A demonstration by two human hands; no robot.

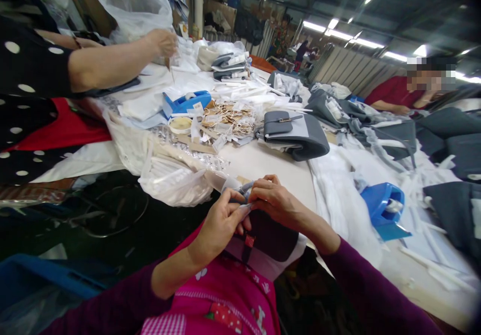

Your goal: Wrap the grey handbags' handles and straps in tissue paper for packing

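My left hand (218,222) and my right hand (276,200) meet above my lap at the table's front edge. Between their fingertips is a thin pale grey piece (245,207), perhaps wrapping or a strap end; its kind is too small to tell. Both hands are closed in a pinch. Under them a dark, flat-sided bag-like thing (276,237) rests on my lap, partly hidden by my right hand. A short dark strap with a red tip (248,242) hangs below my left fingers. Just beyond, a folded grey bag with a buckle (296,133) lies on the table.
Paper tags with strings (229,122) lie heaped beside a blue tape dispenser (188,102) and a tape roll (180,124). Plastic bags (173,180) droop over the left edge. Another blue dispenser (383,205) stands right. A co-worker's arm (116,62) reaches in from the left.
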